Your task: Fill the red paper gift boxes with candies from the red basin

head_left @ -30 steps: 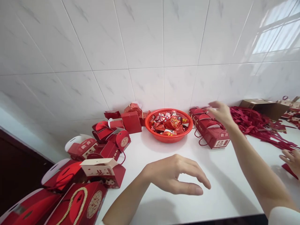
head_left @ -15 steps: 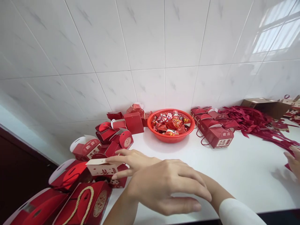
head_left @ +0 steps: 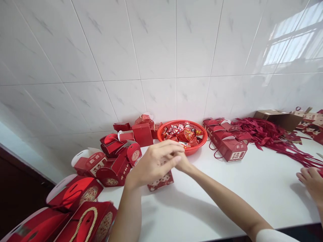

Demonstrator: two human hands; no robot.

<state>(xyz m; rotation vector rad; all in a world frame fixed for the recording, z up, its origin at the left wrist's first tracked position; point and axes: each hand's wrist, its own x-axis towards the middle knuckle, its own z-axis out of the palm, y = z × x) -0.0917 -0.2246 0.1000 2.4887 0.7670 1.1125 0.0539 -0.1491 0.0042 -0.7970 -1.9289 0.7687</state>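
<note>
My left hand reaches in from the bottom with its fingers stretched to the right and its thumb apart, holding nothing that I can see. Behind it is my right hand, its fingers mostly hidden, at a small red patterned box. The upper part of this box is covered by my hands. Just beyond them, a red plastic basket holds wrapped sweets.
Many red gift boxes crowd the left side, one with a rope handle. More red boxes, dark red ribbons and a brown carton stand at the right. Another person's hand is at the right edge.
The small patterned box has moved right, out of the left group, together with my right hand. My left hand has shifted up and left, in front of my right hand. The view has shifted slightly.
</note>
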